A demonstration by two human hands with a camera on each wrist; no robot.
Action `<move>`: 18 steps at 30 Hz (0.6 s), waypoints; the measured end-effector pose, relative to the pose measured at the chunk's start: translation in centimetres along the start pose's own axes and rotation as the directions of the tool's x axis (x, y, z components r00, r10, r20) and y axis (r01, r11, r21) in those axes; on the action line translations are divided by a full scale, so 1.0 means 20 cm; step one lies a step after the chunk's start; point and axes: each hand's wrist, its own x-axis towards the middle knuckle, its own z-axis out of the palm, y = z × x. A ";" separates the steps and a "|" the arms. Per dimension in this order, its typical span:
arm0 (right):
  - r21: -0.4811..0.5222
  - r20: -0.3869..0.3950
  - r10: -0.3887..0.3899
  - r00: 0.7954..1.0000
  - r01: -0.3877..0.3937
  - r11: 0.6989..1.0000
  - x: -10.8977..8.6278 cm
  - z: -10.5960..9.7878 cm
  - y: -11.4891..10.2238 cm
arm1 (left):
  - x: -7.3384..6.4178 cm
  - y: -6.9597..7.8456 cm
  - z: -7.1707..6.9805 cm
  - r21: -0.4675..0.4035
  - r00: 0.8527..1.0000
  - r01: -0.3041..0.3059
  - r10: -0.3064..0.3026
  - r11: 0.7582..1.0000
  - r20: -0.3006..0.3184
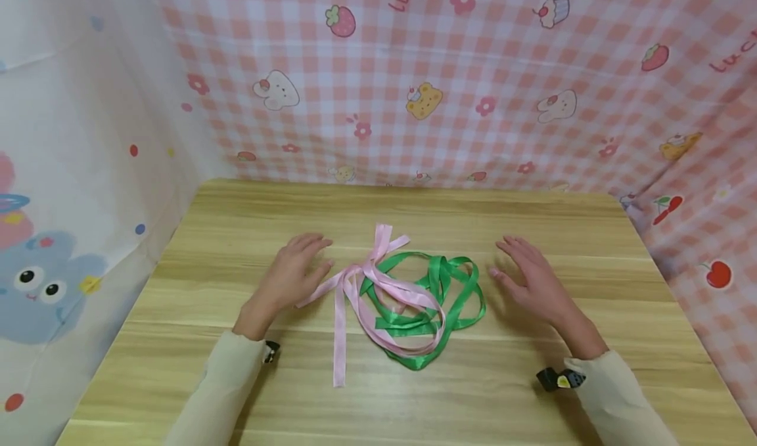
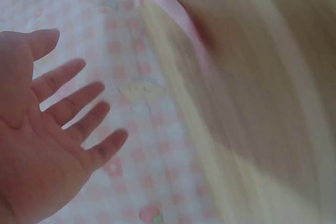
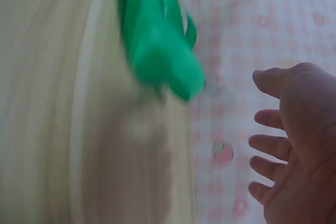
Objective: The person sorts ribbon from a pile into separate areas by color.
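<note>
Pink ribbon lies partly over the green ribbon on the table, both in slack loops — probably because nothing pulls on them. What looks like a knot seems to keep the pink loops gathered. The left hand is beside the pink side, the right hand beside the green — fingers parted, slightly bent, gripping nothing. No container shows.
</note>
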 end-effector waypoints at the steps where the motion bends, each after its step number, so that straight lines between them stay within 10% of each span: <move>1: 0.014 0.013 -0.015 1.000 0.015 1.000 0.02 0.02 -0.03 | 0.02 0.02 0.01 -0.053 1.000 -0.009 0.009 0.999 0.011; 11: 0.204 0.130 -0.154 0.979 0.126 0.971 0.17 0.19 -0.31 | 0.17 0.16 0.13 -0.367 0.972 0.083 0.006 0.927 0.234; 18: 0.186 0.233 -0.183 0.955 0.141 0.972 0.25 0.33 -0.43 | 0.25 0.24 0.20 -0.414 0.944 0.017 0.122 0.910 0.306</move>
